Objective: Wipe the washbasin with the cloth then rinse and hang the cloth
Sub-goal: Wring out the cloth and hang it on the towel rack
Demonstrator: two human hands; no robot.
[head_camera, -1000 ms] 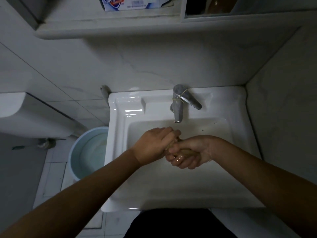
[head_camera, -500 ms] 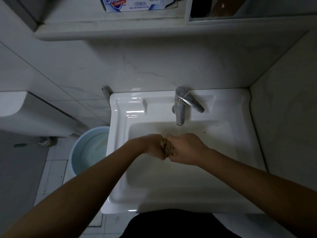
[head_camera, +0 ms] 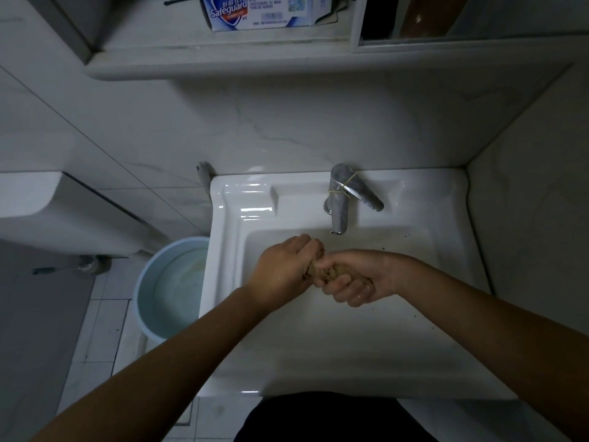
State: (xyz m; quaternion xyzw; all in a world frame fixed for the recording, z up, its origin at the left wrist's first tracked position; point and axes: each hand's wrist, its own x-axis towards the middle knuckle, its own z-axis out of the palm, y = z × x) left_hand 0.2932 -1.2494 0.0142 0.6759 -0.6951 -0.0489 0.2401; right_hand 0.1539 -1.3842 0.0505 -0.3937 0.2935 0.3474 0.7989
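Cloth: a brown, wet-looking cloth (head_camera: 331,272) bunched into a tight roll, held over the bowl of the washbasin (head_camera: 318,346), just in front of the tap.
Left hand: the left hand (head_camera: 283,269) is closed in a fist round the left end of the roll, knuckles up.
Right hand: the right hand (head_camera: 357,279) is curled shut on the other end, fingers (head_camera: 345,290) wrapped underneath; the two fists touch.
Tap: a chrome tap (head_camera: 339,202) at the back rim, lever swung to the right, a rubber band (head_camera: 342,186) round it. I cannot tell whether water runs.
Basin: white, with dark specks near the right wall.
Beside it: a pale blue bucket (head_camera: 153,301) with water stands on the floor to the left.
Above: a Safeguard soap box (head_camera: 255,11) on the shelf.
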